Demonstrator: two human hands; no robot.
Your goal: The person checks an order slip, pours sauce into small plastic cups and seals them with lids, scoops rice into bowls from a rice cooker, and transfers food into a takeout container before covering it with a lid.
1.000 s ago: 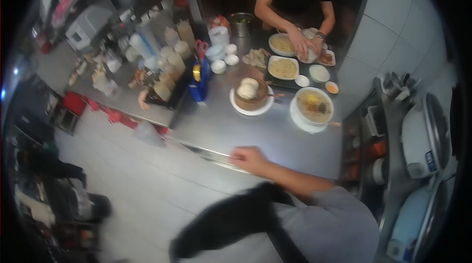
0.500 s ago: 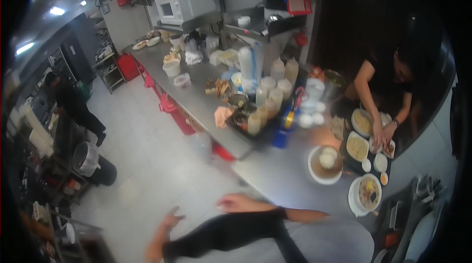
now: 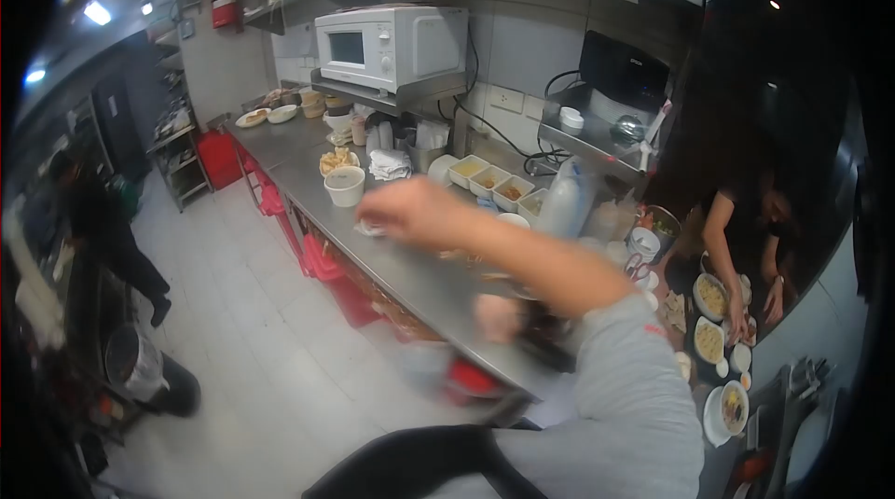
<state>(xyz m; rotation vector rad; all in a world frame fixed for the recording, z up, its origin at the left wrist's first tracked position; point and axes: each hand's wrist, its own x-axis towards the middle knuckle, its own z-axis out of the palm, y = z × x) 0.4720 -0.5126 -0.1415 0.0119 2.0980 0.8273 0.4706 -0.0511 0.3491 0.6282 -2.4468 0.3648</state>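
My right hand (image 3: 406, 210) reaches across the metal counter (image 3: 298, 168) from the right, its grey sleeve pushed up the forearm. The fingers are bent downward and closed on a small plastic tub (image 3: 370, 228), mostly covered by the hand. Just beyond the hand stands a white round container (image 3: 345, 186) with something dark inside, and behind it a bowl of pale fried pieces (image 3: 338, 159). The forearm hides part of the counter. A blurred orange-pink crumpled item (image 3: 499, 317) lies below the forearm. My left hand is out of view.
A microwave (image 3: 392, 49) sits on a shelf above the counter. Rectangular food tubs (image 3: 489, 180) line the back. At right, a co-worker's hand (image 3: 736, 320) is among filled bowls. Another person (image 3: 112, 228) stands at the far left. A lined bin (image 3: 140, 364) stands on the floor.
My right hand has moved from low over the floor to the small tub on the counter. My left hand has left view. The camera has turned left toward the long counter.
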